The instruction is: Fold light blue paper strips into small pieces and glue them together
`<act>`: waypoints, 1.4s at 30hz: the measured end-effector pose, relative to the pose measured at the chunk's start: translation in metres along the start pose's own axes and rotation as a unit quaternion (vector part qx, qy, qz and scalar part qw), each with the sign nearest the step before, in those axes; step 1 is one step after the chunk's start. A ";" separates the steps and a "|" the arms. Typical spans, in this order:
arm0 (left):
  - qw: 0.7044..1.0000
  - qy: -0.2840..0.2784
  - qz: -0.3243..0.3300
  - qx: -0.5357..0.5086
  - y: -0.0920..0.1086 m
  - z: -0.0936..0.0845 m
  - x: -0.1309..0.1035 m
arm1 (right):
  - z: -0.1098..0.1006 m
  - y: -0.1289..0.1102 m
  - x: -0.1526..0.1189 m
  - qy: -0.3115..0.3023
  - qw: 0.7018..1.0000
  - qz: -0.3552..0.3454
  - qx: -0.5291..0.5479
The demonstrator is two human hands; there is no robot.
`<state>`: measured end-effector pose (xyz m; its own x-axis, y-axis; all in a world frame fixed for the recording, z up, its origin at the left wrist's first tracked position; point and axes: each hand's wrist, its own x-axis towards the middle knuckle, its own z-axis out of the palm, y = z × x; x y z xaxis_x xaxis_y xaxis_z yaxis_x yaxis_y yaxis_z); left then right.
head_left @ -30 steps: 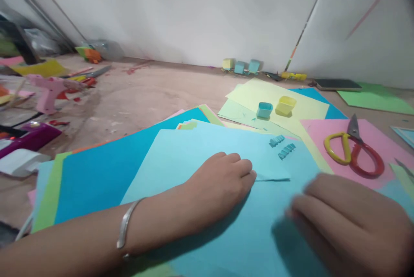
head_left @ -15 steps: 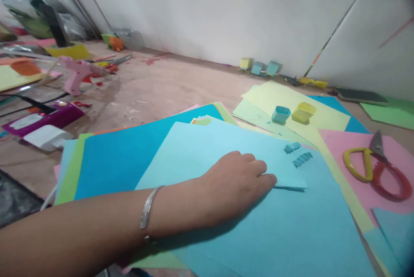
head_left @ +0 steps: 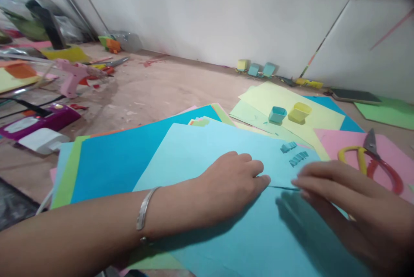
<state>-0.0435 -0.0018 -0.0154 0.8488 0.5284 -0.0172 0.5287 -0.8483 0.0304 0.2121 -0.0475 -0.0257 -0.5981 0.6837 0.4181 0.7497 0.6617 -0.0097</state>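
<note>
My left hand [head_left: 231, 186], a silver bangle at its wrist, presses down on a folded light blue sheet [head_left: 181, 152], its fingers curled round the folded edge. From the right, my right hand [head_left: 352, 203] reaches to the corner of that fold, thumb and fingertips pinched together at it and slightly blurred. Under both hands lies a larger light blue sheet [head_left: 274, 238]. Small fringed blue paper pieces [head_left: 298, 158] lie just above my right fingertips. Scissors with yellow and red handles [head_left: 371, 156] are behind my right hand on pink paper [head_left: 397, 152].
Small blue [head_left: 277, 115] and yellow [head_left: 299, 113] paper cups stand on pale yellow paper. A pink glue gun [head_left: 71, 78], a purple power strip [head_left: 42, 121] and a white adapter [head_left: 43, 140] are at the left. A white wall [head_left: 194, 22] runs behind.
My right hand has come in from the right to the corner of the folded sheet. My left hand keeps its place on the sheet, and the view has shifted slightly.
</note>
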 end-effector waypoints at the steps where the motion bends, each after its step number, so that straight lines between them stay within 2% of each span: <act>1: 1.000 0.005 0.000 0.001 0.000 0.000 0.000 | 0.005 0.003 0.010 0.002 1.000 -0.005 0.015; 3: 1.000 0.019 0.003 0.001 0.000 0.001 -0.001 | 0.014 0.006 0.024 -0.002 0.999 -0.022 0.035; 6: 1.000 0.029 0.005 -0.004 -0.001 0.001 -0.002 | 0.022 0.007 0.030 -0.033 0.998 -0.031 0.034; 9: 0.999 0.029 -0.007 -0.027 0.000 0.001 -0.001 | 0.020 0.005 0.030 -0.078 0.995 0.005 0.061; 12: 0.996 0.054 -0.024 -0.073 0.002 0.001 0.001 | 0.015 -0.001 0.030 -0.097 0.990 0.035 0.101; 15: 0.990 0.106 -0.033 -0.083 0.002 0.004 0.003 | 0.013 -0.011 0.028 -0.064 0.990 0.050 0.115; 19: 0.984 0.170 0.009 -0.042 -0.001 0.013 0.002 | 0.015 -0.026 0.023 -0.026 0.995 0.045 0.088; 24: 0.973 0.226 0.047 -0.031 0.001 0.019 -0.001 | 0.019 -0.031 0.022 0.006 0.999 -0.045 0.005; 27: 0.971 0.228 0.054 -0.036 0.000 0.016 -0.001 | 0.018 -0.026 0.024 0.006 0.997 -0.080 -0.003; 29: 0.971 0.228 0.042 -0.051 -0.005 0.012 -0.002 | 0.017 -0.019 0.024 0.007 0.998 -0.070 -0.006; 32: 0.972 0.219 0.010 -0.082 -0.016 0.005 -0.001 | 0.017 -0.009 0.023 0.002 0.999 -0.010 0.033; 37: 0.970 0.161 -0.014 -0.182 -0.029 -0.006 0.000 | 0.015 -0.006 0.022 -0.048 0.984 0.067 0.155; 39: 0.951 0.146 -0.056 -0.266 -0.032 -0.010 0.000 | 0.012 -0.006 0.025 -0.068 0.973 0.096 0.200; 42: 0.887 0.116 -0.162 -0.417 -0.033 -0.014 0.001 | 0.006 -0.006 0.031 -0.095 0.950 0.150 0.257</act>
<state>-0.0602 0.0276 -0.0026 0.5789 0.8143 0.0425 0.4770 -0.3805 0.7922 0.1869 -0.0284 -0.0184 -0.4564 0.8759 0.1565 0.6857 0.4584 -0.5654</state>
